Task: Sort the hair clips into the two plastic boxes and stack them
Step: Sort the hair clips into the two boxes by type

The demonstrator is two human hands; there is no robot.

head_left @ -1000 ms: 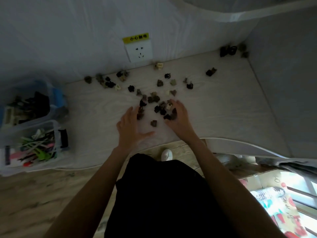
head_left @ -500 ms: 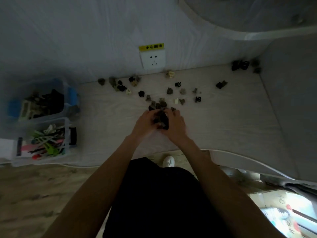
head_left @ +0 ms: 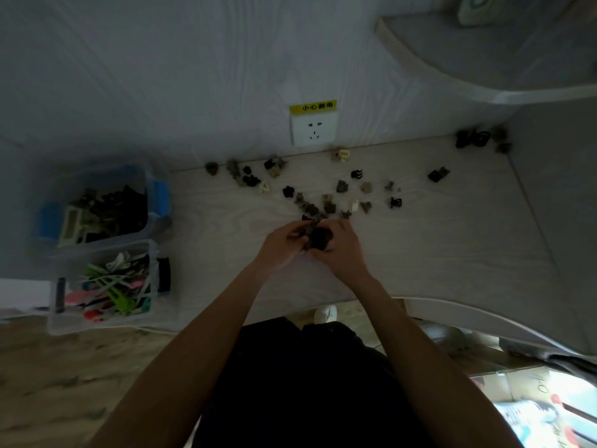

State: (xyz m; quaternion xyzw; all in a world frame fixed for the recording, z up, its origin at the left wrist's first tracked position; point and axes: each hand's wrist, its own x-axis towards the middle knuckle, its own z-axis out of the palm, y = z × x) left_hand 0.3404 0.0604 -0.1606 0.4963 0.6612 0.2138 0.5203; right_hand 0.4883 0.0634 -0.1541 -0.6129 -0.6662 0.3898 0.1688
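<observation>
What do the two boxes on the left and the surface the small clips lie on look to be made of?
Both boxes, the far box and the near box, look like clear glossy plastic: their contents show through the walls. The far one has blue latches, the near one dark latches. The table shows pale matte wood grain, probably laminate; real wood cannot be ruled out.

White wall socket (head_left: 314, 129) under yellow label (head_left: 312, 107); white shoe (head_left: 325, 313) below
</observation>
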